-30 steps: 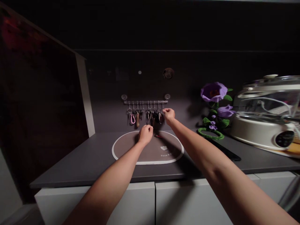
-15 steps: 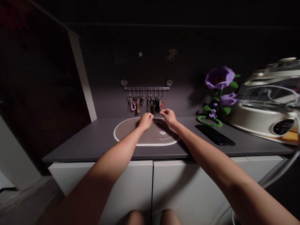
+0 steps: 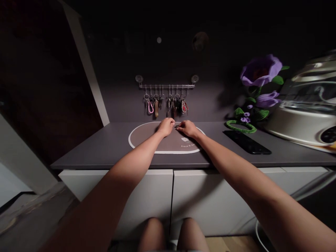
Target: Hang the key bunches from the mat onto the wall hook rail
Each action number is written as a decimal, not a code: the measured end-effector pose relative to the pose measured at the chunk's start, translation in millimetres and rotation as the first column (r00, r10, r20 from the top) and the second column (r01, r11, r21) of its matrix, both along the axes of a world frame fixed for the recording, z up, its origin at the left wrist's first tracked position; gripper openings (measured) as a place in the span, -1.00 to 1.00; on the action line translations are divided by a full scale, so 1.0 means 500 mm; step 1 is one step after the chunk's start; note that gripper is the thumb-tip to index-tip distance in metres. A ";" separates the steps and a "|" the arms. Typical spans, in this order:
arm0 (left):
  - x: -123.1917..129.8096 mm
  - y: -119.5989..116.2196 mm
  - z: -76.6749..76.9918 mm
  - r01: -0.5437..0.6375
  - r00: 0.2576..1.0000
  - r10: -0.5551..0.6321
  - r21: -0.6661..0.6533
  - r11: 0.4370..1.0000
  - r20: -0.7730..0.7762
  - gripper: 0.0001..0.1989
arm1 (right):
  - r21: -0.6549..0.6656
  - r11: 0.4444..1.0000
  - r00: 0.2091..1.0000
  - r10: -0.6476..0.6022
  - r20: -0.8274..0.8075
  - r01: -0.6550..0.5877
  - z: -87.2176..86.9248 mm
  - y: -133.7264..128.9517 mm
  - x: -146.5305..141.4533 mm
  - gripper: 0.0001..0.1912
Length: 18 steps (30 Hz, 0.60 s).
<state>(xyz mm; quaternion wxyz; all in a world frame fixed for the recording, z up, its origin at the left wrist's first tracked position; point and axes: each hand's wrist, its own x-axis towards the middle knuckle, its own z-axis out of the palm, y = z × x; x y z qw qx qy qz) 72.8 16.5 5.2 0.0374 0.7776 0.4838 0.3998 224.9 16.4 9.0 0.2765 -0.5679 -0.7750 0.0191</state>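
Observation:
Over the brown oval mat (image 3: 147,138) with its white border, my left hand (image 3: 166,127) is closed with its fingers curled in; what it holds, if anything, is hidden. Close beside it my right hand (image 3: 188,128) pinches a small dark item (image 3: 176,126) low at the mat's surface; its kind is too small to tell. On the wall behind, a clear hook rail (image 3: 168,86) carries several key rings, among them a pink carabiner (image 3: 150,107), a brown fob (image 3: 156,108) and a red-and-grey keychain (image 3: 184,106).
The mat lies on a dark grey countertop (image 3: 86,147) above white cabinet doors (image 3: 147,196). To the right are a black phone (image 3: 246,141), a purple fabric flower (image 3: 261,71) with a green ring base (image 3: 240,126), and a cream appliance (image 3: 301,119) with a clear upper part.
My right hand has come down from beneath the hanging keys to the small dark item on the mat. My left hand stays close by. The view has tilted down slightly.

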 end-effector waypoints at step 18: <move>-0.005 0.005 -0.001 0.045 0.998 -0.046 -0.006 0.999 -0.045 -0.79 | 0.067 0.998 0.998 -0.014 -0.056 0.018 0.018 -0.015 -0.009 -0.85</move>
